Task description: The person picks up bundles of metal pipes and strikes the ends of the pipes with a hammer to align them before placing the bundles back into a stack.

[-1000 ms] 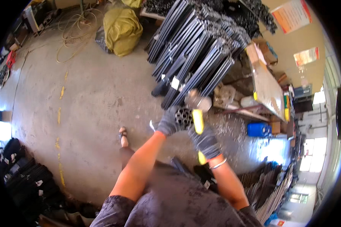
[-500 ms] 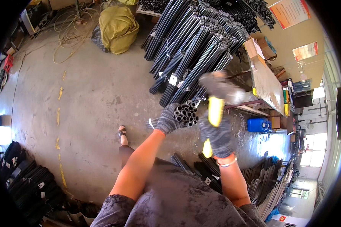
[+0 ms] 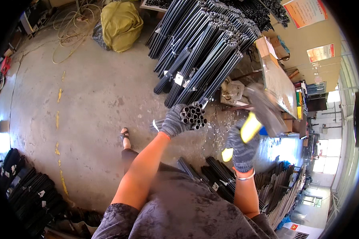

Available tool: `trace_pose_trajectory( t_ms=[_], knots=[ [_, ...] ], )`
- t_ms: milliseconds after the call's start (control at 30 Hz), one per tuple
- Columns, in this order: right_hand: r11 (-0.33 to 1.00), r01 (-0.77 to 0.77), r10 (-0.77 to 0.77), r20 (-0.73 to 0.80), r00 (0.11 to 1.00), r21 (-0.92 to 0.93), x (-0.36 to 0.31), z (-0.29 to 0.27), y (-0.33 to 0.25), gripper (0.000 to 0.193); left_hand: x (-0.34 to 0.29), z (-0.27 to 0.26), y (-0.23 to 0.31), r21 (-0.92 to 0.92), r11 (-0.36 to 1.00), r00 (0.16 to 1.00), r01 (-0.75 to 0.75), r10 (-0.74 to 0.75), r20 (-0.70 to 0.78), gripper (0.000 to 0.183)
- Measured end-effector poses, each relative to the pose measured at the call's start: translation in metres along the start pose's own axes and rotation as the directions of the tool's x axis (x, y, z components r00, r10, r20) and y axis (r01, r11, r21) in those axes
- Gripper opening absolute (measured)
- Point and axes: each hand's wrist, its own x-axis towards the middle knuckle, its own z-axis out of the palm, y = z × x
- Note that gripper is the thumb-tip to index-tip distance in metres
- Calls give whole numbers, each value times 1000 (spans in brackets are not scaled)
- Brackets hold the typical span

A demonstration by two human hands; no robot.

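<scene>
My left hand (image 3: 174, 122), in a grey knitted glove, is wrapped round a bundle of metal tubes (image 3: 194, 116). Their open round ends face up toward me, and a white tag hangs by the bundle's left side. To the right, my gloved right hand (image 3: 242, 145) grips a hammer (image 3: 251, 126) by its yellow and dark handle. The hammer's dark head is smeared by motion, raised and apart from the tube ends.
Beyond the bundle lies a big stack of long dark tubes (image 3: 203, 47). A worktable (image 3: 276, 81) stands at the right. More dark tubes (image 3: 36, 195) lie at the lower left, others (image 3: 219, 179) beside my body. A yellow-green sack (image 3: 121, 26) and coiled hose (image 3: 73, 34) rest far left.
My right hand has swung the hammer away to the right, farther from the tube ends. My left hand keeps its hold on the bundle, nearly in place; the view has shifted slightly.
</scene>
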Motion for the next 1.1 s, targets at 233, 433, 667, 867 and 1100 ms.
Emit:
trace_pose_trajectory(
  t_ms=[233, 433, 667, 867, 1100],
  knots=[
    [931, -166, 193, 52, 980, -326, -27, -7, 115, 22, 28, 24, -52, -770, 614, 982, 175, -55, 180, 50],
    [979, -118, 138, -119, 983, 165, 7, -23, 7, 8, 11, 0, -6, -894, 401, 979, 201, -39, 202, 44],
    [913, -407, 408, 169, 897, -43, -7, 1, 107, 28, 27, 0, -20, -909, 74, 912, 409, -40, 407, 46],
    [1000, -8, 8, 19, 1000, -1, 4, -22, 3, 11, 13, 10, -52, -449, 890, 995, 74, -33, 97, 45],
    [880, -161, 284, 224, 932, -447, -27, -9, 95, 30, 35, 9, -43, 160, 897, 911, -412, 408, 60, 39]
  ],
)
